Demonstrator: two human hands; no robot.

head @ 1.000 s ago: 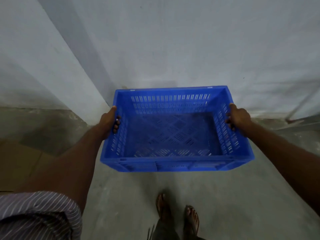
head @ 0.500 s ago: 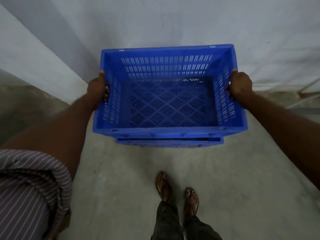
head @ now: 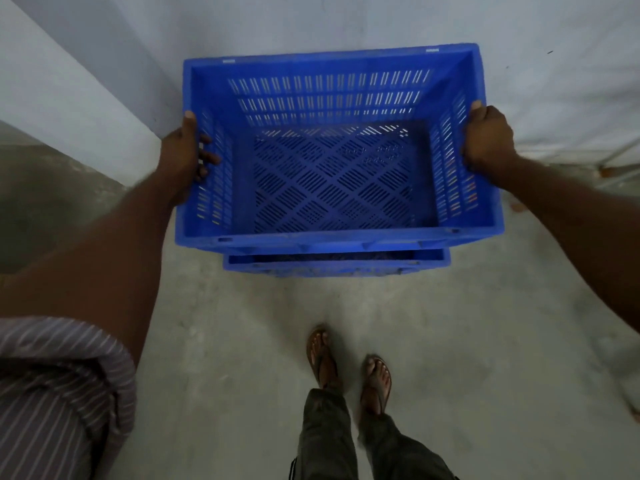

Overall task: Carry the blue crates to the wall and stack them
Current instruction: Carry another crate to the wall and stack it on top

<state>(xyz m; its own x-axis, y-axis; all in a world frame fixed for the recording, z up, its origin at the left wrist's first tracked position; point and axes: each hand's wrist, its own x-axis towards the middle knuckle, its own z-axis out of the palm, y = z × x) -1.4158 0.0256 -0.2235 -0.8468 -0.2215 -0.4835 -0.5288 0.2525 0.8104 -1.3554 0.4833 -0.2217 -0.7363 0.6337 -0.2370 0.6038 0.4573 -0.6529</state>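
The person is holding a blue crate (head: 332,181) in the air directly over the lower crate (head: 336,265), which is sitting on the floor (head: 242,341). The left hand (head: 183,154) is gripping the carried crate's left side wall, with the thumb lying on the rim and the fingers poking through the handle slot. The right hand (head: 488,140) is clamping the right side wall, thumb on the rim, with its fingers hidden outside. Only the near rim of the lower crate is showing beneath, and I cannot tell whether the two are touching yet.

The step in hand appears to be the lowering. To do it well, the person should be keeping the carried crate level and lining its near edge over the lower crate's near rim. All four corners should be seating together rather than one end first. In my judgement, the fingers in the slot are sitting high enough to be escaping a pinch.

Room is tight beyond the lower crate, where the wall (head: 311,22) is rising just behind it. To its left, a projecting pillar (head: 69,109) is standing near. On its near side, bare floor is stretching as far as the person's sandalled feet (head: 322,358), so that is the side for stepping back.
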